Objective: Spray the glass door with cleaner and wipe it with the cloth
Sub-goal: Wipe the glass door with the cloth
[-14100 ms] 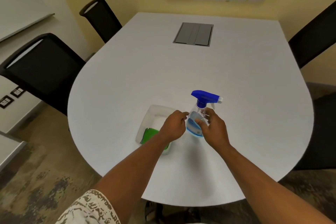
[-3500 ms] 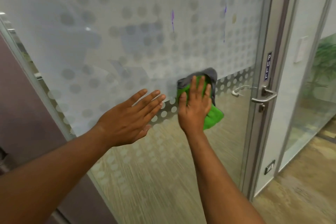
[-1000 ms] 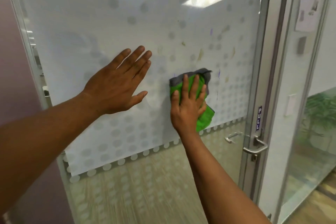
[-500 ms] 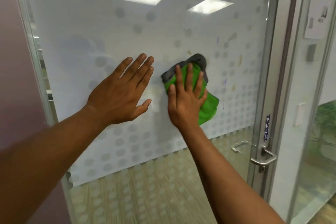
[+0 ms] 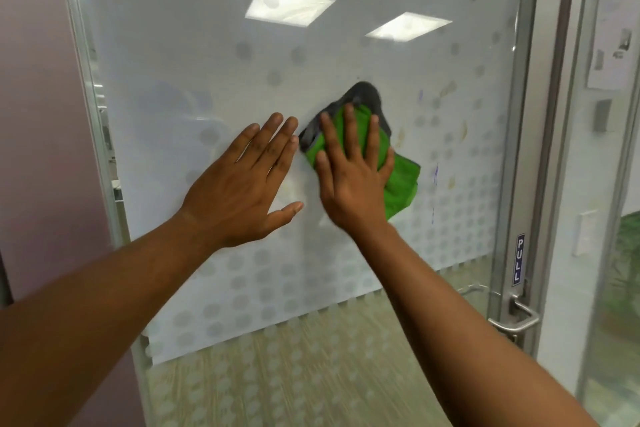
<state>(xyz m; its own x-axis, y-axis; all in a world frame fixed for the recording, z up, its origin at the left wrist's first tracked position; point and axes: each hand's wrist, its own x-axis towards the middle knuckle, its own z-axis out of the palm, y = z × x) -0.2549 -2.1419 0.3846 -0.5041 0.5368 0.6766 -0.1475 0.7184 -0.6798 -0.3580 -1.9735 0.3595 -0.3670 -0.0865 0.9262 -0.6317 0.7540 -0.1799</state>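
Note:
The glass door (image 5: 214, 52) with a frosted, dotted film fills the view. My right hand (image 5: 353, 177) lies flat on a green and grey cloth (image 5: 398, 180) and presses it against the frosted glass at mid height. My left hand (image 5: 242, 184) rests flat on the glass just left of the cloth, fingers spread, holding nothing. Small yellowish and purple marks (image 5: 450, 135) dot the glass to the right of the cloth. The spray bottle is out of sight.
A metal door handle (image 5: 519, 319) and a blue PULL label (image 5: 518, 260) sit on the door's metal frame (image 5: 516, 149) at the right. A mauve wall (image 5: 38, 114) borders the left. More glass panels stand beyond the frame at far right.
My right hand has slid the cloth slightly up and to the left across the glass. My left hand stays flat on the glass close beside it.

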